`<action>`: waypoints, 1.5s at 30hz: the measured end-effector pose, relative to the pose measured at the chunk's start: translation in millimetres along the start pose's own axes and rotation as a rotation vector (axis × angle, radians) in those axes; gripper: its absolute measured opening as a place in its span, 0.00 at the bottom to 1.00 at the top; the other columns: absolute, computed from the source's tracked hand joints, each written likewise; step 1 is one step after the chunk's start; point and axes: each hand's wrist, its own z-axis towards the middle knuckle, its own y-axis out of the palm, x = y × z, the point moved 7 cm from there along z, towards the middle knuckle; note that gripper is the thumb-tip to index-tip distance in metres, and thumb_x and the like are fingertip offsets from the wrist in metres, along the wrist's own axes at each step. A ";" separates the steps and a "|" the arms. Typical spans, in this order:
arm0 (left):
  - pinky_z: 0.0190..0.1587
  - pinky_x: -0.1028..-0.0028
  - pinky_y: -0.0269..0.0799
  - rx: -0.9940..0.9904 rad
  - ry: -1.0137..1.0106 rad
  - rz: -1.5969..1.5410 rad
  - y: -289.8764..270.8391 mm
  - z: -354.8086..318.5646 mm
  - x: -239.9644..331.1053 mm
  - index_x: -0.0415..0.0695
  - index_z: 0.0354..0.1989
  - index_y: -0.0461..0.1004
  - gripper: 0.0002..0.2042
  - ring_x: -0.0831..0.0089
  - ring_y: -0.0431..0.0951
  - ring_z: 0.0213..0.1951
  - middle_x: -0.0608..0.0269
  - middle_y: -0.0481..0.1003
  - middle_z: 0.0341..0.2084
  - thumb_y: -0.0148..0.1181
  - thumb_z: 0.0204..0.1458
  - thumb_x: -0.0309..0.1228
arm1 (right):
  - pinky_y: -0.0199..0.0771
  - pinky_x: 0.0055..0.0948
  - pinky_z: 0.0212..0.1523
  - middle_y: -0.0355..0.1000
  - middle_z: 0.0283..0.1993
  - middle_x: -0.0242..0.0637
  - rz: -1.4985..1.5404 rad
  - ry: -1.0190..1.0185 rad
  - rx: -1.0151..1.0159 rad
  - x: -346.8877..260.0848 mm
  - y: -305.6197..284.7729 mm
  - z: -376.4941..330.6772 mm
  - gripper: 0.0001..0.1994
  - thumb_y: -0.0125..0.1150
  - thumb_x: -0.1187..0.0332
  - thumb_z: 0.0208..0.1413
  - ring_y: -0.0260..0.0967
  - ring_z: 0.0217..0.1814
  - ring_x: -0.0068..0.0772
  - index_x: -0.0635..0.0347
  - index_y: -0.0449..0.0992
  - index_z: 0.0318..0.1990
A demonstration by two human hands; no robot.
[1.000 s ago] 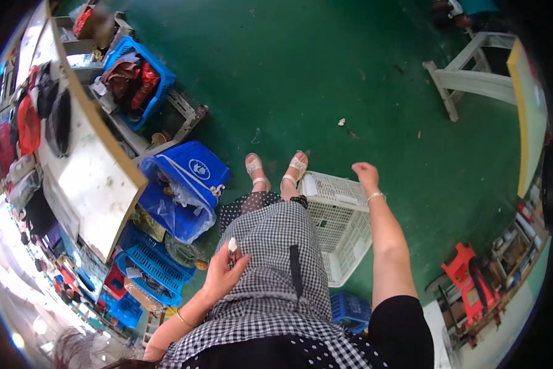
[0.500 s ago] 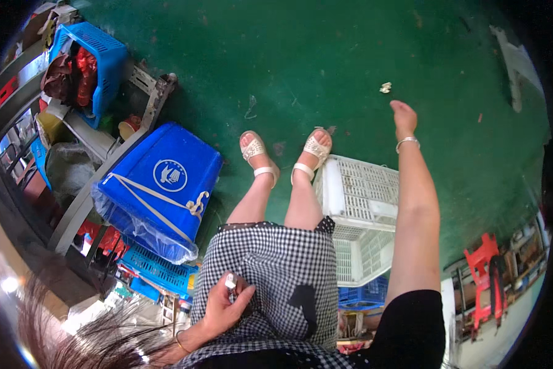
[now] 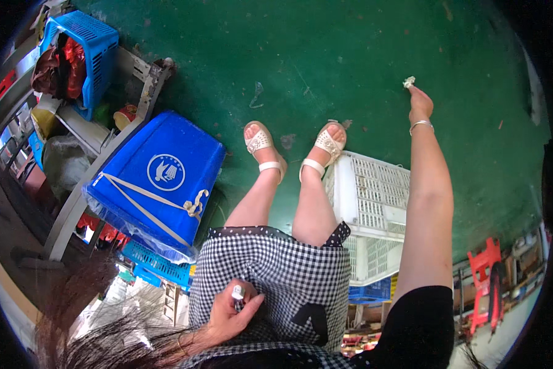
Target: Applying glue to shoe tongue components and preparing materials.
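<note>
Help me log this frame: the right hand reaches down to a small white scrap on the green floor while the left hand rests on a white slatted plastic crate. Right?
Not quite. In the head view the left hand rests on the black-and-white checked skirt, holding a small pale object; it is not on the white slatted plastic crate. The right hand does reach to the small white scrap on the green floor.

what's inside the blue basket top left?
The blue basket on the grey rack holds dark and red bundled material. Anything beneath that bundle is covered.
</note>
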 end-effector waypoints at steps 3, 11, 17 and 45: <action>0.31 0.78 0.65 0.056 0.000 -0.029 -7.5 -16.2 8.9 0.42 0.30 0.63 0.12 0.82 0.66 0.26 0.68 0.69 0.23 0.64 0.55 0.19 | 0.73 0.28 0.48 0.83 0.42 0.34 0.104 -0.106 -0.099 -6.7 -4.6 -43.7 0.13 0.69 0.63 0.52 0.77 0.43 0.26 0.58 0.86 0.42; 0.32 0.76 0.65 -0.037 0.188 0.053 -8.4 -101.2 71.6 0.43 0.31 0.60 0.12 0.80 0.64 0.27 0.67 0.66 0.24 0.59 0.57 0.17 | 0.75 0.31 0.41 0.81 0.35 0.40 -0.414 -0.380 -0.279 66.1 -160.1 -224.2 0.10 0.66 0.62 0.55 0.78 0.37 0.33 0.58 0.83 0.39; 0.28 0.72 0.68 0.046 0.424 0.103 -30.2 -189.5 114.7 0.40 0.30 0.68 0.12 0.77 0.71 0.24 0.63 0.70 0.20 0.67 0.55 0.29 | 0.74 0.41 0.39 0.79 0.34 0.46 -0.577 -0.357 -0.261 49.6 -291.3 -323.7 0.12 0.66 0.58 0.52 0.77 0.37 0.48 0.56 0.83 0.37; 0.31 0.64 0.66 0.993 0.821 -0.199 -176.0 -557.7 -100.9 0.42 0.32 0.71 0.12 0.64 0.70 0.29 0.61 0.70 0.23 0.70 0.50 0.32 | 0.69 0.20 0.34 0.77 0.29 0.26 -0.709 -1.233 -1.065 -272.3 -244.6 -830.9 0.09 0.69 0.67 0.55 0.68 0.32 0.15 0.64 0.83 0.37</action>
